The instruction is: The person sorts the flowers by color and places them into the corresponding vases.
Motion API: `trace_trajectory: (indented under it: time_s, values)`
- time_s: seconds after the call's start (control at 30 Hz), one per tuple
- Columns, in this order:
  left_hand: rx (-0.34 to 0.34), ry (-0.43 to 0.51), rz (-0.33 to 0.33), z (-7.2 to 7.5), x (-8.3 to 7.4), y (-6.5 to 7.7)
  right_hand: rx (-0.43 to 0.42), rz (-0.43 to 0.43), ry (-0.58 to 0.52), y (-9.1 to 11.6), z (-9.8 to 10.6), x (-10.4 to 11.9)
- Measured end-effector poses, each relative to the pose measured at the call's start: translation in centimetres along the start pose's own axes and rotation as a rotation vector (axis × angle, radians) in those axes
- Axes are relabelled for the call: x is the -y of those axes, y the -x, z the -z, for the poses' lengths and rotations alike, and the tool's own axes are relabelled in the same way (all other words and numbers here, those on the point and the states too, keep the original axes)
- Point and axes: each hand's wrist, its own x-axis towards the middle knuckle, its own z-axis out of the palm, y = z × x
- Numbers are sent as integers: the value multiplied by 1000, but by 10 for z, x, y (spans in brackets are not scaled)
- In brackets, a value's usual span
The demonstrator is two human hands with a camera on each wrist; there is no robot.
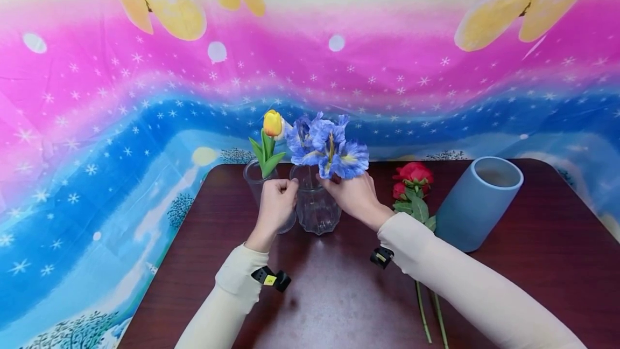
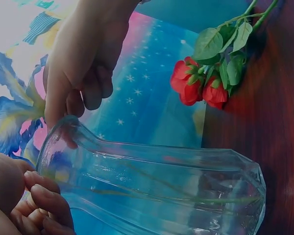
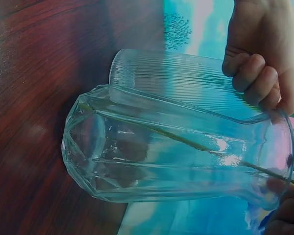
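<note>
A clear faceted glass vase (image 1: 318,209) stands upright on the table, with the blue-purple irises (image 1: 334,147) rising above its mouth. Their thin green stem (image 3: 186,142) runs down inside the glass. My left hand (image 1: 278,203) pinches the left side of the vase's rim, its other fingers curled in. On the opposite side, right under the blooms, my right hand (image 1: 356,195) holds the rim between thumb and finger; the petals partly cover these fingertips in the head view. Behind my left hand is a ribbed glass (image 3: 171,78) holding a yellow tulip (image 1: 273,123).
Red roses (image 1: 414,174) lie on the dark wooden table (image 1: 339,295), their stems passing under my right forearm. A tall blue-grey vase (image 1: 472,209) stands at the right, beside them. A colourful printed cloth (image 1: 145,79) hangs behind the table.
</note>
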Motion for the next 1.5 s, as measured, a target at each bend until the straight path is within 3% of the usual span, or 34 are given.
trace_trajectory:
  time_s: [0.17, 0.4, 0.67, 1.0, 1.17, 1.5]
  values:
    - [-7, 3, 18, -1, 0, -1, 4, 14, 11, 5, 2, -4]
    - [11, 13, 34, 4, -31, 11, -30, 62, 72, 8, 1, -9]
    - [-3, 14, 45, -2, -1, -1, -44, 61, 108, 9, 0, -12]
    - [6, 59, 35, -3, 1, 1, 20, -15, 100, 16, 5, -19]
    - [7, 82, 69, -3, 4, 5, 74, -59, 117, 20, 10, -22]
    - [-1, 95, 82, -4, 7, 7, 140, -80, 148, 27, 17, -28]
